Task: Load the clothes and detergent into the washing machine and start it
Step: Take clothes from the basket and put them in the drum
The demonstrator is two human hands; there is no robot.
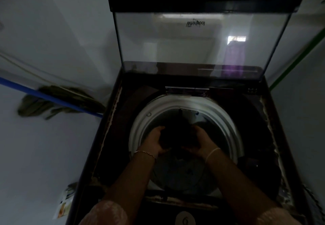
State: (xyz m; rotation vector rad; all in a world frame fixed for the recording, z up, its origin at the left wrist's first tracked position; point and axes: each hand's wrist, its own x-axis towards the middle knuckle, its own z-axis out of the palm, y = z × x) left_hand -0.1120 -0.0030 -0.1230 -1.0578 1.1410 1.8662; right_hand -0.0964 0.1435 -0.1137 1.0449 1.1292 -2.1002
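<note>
A top-loading washing machine [112, 119] stands in front of me with its glass lid [193, 45] raised upright. Its round drum has a white rim [139, 128]. A dark bundle of clothing [179, 137] hangs over the drum opening. My left hand [156, 142] grips the bundle from the left and my right hand [202, 142] grips it from the right. Both forearms reach in over the front edge. The scene is dim, so the garment's shape is hard to make out.
A wall encloses the machine on both sides. A blue pipe [52, 98] runs along the left wall with a greenish cloth [44, 105] draped over it. A packet [65, 203] lies low at the left by the machine. A green pipe [299, 59] runs at the right.
</note>
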